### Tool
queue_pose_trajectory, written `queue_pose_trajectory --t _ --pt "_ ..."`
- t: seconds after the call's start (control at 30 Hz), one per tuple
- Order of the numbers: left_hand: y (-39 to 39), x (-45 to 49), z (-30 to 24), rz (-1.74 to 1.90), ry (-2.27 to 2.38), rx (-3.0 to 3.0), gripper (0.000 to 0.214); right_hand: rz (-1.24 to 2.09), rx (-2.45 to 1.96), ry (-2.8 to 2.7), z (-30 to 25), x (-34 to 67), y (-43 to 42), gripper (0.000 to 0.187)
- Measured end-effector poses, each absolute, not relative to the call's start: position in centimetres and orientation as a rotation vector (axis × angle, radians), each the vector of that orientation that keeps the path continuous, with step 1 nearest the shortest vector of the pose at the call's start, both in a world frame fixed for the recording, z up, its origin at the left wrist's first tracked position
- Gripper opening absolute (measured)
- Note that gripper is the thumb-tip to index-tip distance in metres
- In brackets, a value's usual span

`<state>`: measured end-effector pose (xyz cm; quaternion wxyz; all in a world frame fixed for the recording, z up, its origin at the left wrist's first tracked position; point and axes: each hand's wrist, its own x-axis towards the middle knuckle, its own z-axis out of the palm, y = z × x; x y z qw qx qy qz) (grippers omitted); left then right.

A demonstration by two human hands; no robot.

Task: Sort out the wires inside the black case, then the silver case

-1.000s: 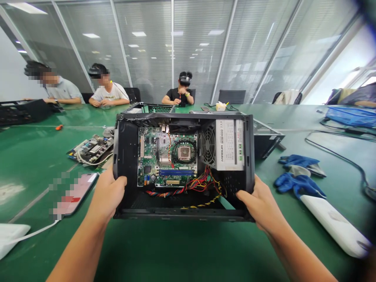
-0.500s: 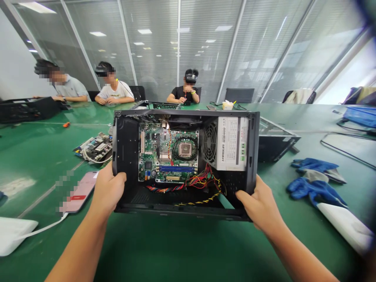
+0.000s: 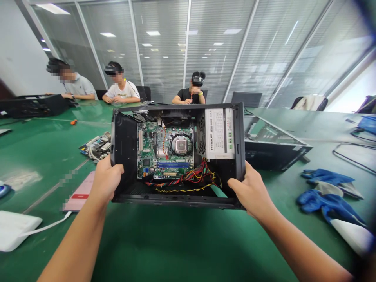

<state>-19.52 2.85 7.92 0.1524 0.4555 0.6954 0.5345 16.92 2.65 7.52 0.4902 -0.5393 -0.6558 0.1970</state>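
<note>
A black computer case (image 3: pixel 125 149) is held up over the green table with its open side facing me. My left hand (image 3: pixel 107 178) grips its left edge, thumb on the front rim. On the opposite side, my right hand (image 3: pixel 249 188) is closed round the lower right edge. Inside the case sit a green motherboard (image 3: pixel 147 145) with a bare processor socket (image 3: pixel 180 145), and a power supply (image 3: pixel 219 133) at the upper right. Coloured cables (image 3: pixel 188 178) lie bundled along the bottom.
Left of the case lie a loose circuit board (image 3: pixel 95 147), a pink phone (image 3: pixel 80 194) and a white power bank (image 3: pixel 19 229). To the right are a dark case panel (image 3: pixel 273 152) and blue gloves (image 3: pixel 329 196). Three people sit across the green table (image 3: pixel 164 243).
Both hands have shifted the case slightly left and up in the view, and its right side has turned a little. The surrounding scene has slid to the right.
</note>
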Motion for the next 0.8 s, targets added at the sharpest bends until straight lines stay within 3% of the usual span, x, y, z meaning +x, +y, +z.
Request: queue_pose_trajectory --t 0.6,0.8 --pt "0.5 -24.9 8.9 1.688 2.093 1.092 0.020 0.653 -1.114 -1.675 8.9 10.9 4.2 0.061" --pt "0.7 -25.7 8.6 1.618 2.151 1.088 0.016 0.722 -1.107 -1.663 8.1 10.2 5.0 0.052"
